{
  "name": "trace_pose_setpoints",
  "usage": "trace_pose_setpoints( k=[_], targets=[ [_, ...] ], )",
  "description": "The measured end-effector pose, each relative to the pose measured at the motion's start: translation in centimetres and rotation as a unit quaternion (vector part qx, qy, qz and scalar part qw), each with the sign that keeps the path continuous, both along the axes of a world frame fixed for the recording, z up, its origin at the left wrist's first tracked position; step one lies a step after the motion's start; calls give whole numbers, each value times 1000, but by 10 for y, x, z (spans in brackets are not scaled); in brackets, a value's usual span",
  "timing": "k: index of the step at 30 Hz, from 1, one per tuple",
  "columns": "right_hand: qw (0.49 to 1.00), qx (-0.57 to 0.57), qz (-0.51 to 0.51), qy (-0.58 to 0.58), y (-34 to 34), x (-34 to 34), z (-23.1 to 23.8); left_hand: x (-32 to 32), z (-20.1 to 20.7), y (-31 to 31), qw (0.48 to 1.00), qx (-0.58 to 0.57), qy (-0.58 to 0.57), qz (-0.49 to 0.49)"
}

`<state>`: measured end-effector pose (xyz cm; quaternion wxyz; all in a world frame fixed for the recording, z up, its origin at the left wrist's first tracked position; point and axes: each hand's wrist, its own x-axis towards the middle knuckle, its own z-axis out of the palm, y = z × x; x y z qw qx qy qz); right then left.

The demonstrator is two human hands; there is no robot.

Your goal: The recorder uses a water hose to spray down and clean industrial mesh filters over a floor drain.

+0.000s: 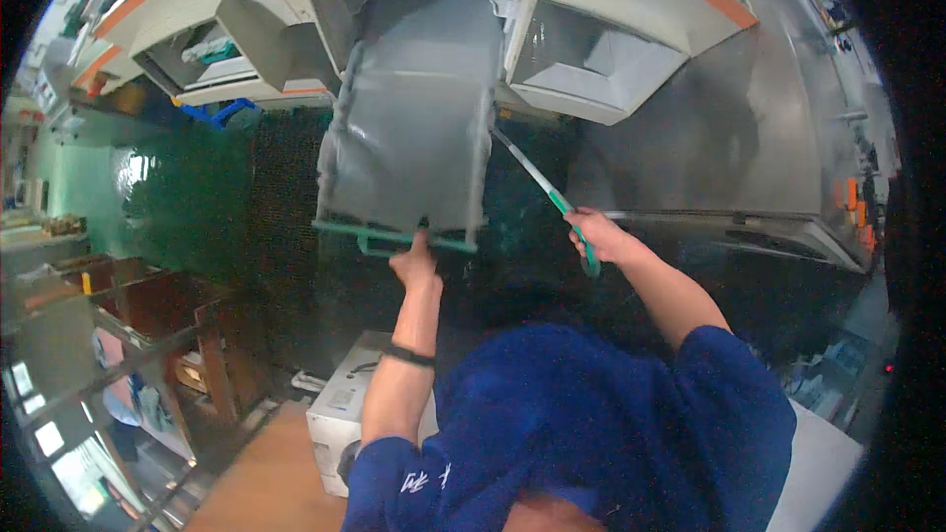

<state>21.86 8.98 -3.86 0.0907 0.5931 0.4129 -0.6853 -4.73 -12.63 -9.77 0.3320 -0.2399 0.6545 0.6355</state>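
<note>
A long grey tray or drawer [409,143] with a shiny, uneven surface juts out of an opening in the white machine toward me. Along its near end runs a green bar with a handle [379,239]. My left hand [417,262] is closed on this handle, one digit lying over the bar. My right hand [599,234] grips the green handle of a long, thin tool [538,175] with a pale metal shaft. The shaft slants up and left, its tip beside the tray's right side. The exact kind of tool cannot be made out.
Open white compartments [611,64] flank the tray opening. To the right stands a large metal panel [709,148]. A dark ribbed mat [286,177] lies on the green floor. A white box [345,399] is by my left arm, with brown wooden shelving [158,300] farther left.
</note>
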Motion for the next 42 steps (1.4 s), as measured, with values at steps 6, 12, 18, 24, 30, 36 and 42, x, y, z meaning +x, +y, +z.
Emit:
trace_pose_setpoints(
  k=[6,12,18,24,30,36,42],
  targets=[
    [1000,-3,-23,2,-21,47,-23,-71,-33,177,996,54,-54,-41],
    [1000,13,-3,-5,-46,64,-26,-168,-59,307,969,188,-110,-113],
    [998,-3,-46,-41,-62,78,-21,-125,-40,312,983,132,-94,-83],
    [998,17,-36,-50,-37,52,-25,-128,-37,328,982,89,-6,-168],
    [999,11,23,-26,-31,43,-55,-218,-54,400,947,75,12,-312],
    [998,-5,-41,-56,-48,44,-85,-186,-59,393,916,63,123,-376],
    [985,109,127,-36,-57,12,-156,-143,-132,233,871,-53,121,-474]
  ],
)
